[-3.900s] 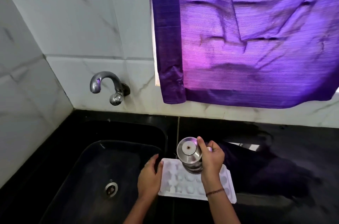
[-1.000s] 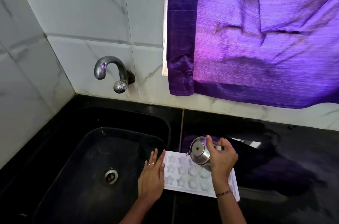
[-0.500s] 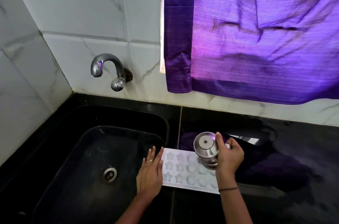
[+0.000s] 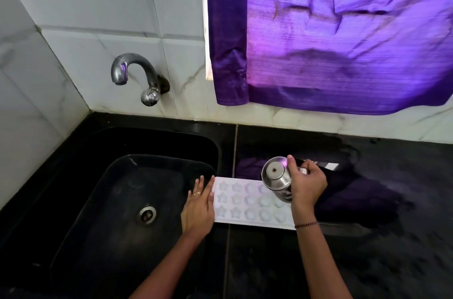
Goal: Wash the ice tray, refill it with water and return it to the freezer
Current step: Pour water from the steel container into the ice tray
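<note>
Head view, looking down on a black sink [image 4: 218, 151] set in a black countertop [image 4: 392, 237].

The white ice tray [image 4: 247, 200] lies flat on the countertop just right of the sink, with its left end at the basin's right rim. It shows 3 rows of cavities, some star-shaped and some round. Whether they hold water cannot be told.

The left hand [image 4: 198, 208] lies flat with its fingers straight and close together. Its fingertips touch the tray's left end, and 1 finger bears a ring [image 4: 196, 193].

The right hand [image 4: 307, 184] grips a steel tumbler [image 4: 275, 177], thumb and fingers curled round its wall. The tumbler is tipped on its side above the tray's right part, its base toward the camera; its mouth is hidden. A thin bracelet [image 4: 306, 224] circles the right wrist.

A curved chrome tap [image 4: 133, 70] projects from the marble-tiled wall [image 4: 85, 4] above the sink. A purple curtain [image 4: 343, 29] hangs at upper right, above the countertop.
</note>
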`<state>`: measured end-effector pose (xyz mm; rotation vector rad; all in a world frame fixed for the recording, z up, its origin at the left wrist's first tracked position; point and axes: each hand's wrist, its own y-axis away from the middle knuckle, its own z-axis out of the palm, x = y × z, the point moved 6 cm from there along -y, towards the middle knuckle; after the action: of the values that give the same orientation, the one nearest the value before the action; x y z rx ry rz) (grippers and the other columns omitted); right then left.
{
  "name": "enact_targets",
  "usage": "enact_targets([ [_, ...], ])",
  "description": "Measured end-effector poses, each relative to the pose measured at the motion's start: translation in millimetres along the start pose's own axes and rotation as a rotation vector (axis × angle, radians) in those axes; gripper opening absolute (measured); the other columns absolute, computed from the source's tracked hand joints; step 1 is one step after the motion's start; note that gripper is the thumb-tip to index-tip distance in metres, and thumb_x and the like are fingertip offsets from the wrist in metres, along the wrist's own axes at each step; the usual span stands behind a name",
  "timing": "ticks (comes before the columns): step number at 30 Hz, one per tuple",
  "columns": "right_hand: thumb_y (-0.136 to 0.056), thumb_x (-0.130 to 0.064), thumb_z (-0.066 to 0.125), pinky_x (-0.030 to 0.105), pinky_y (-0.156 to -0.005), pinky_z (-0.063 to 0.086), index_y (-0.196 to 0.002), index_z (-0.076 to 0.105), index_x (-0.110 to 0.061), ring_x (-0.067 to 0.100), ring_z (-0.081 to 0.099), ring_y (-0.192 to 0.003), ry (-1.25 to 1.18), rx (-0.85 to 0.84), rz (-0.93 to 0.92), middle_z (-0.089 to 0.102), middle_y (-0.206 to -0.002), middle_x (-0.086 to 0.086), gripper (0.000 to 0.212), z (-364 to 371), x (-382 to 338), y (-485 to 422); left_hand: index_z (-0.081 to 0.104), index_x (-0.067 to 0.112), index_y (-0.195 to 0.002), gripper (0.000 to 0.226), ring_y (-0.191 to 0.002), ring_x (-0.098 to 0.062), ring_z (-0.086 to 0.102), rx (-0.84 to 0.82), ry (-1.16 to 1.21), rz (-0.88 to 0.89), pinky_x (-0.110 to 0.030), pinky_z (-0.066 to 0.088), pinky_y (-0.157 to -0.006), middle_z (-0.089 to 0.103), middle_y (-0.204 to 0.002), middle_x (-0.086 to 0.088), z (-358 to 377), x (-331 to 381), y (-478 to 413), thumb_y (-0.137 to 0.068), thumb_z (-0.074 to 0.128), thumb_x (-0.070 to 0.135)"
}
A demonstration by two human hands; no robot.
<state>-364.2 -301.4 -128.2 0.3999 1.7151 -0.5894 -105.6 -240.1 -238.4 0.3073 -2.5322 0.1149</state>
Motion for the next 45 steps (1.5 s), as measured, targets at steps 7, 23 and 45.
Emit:
enact_targets([
  [7, -0.077, -0.012, 0.075, 0.012, -0.047, 0.032, -0.052, 0.037, -0.004, 0.009, 0.027, -0.047, 0.072, -0.030, -0.170, 0.034, -0.051, 0.005, 0.046, 2.8, -7.7, 4.5, 0.021, 0.037, -0.147, 0.073, -0.146, -0.009, 0.007, -0.011, -0.013, -0.001, -0.030, 0.013, -0.118, 0.014, -0.158, 0.004, -1.7, 1.4, 1.2, -0.081, -0.006, 0.054],
  [23, -0.077, -0.015, 0.075, 0.019, -0.047, 0.031, -0.053, 0.039, 0.001, 0.014, 0.030, -0.050, 0.124, -0.027, -0.211, 0.042, -0.053, 0.017, 0.046, 6.3, -3.8, 6.2, 0.020, 0.036, -0.147, 0.071, -0.146, -0.009, 0.006, -0.017, -0.007, 0.002, -0.029, 0.007, -0.118, 0.014, -0.158, 0.003, 1.8, -1.1, 0.0, -0.083, -0.005, 0.053],
  [45, -0.078, -0.017, 0.075, 0.012, -0.048, 0.034, -0.053, 0.037, -0.007, 0.008, 0.029, -0.051, -0.016, 0.058, -0.026, 0.036, -0.053, 0.004, 0.047, -20.2, 9.6, -11.5, 0.019, 0.039, -0.147, 0.065, -0.146, -0.010, 0.002, -0.002, -0.034, -0.006, -0.033, 0.016, -0.119, 0.011, -0.158, 0.002, 2.5, -3.6, 0.3, -0.086, -0.001, 0.051],
])
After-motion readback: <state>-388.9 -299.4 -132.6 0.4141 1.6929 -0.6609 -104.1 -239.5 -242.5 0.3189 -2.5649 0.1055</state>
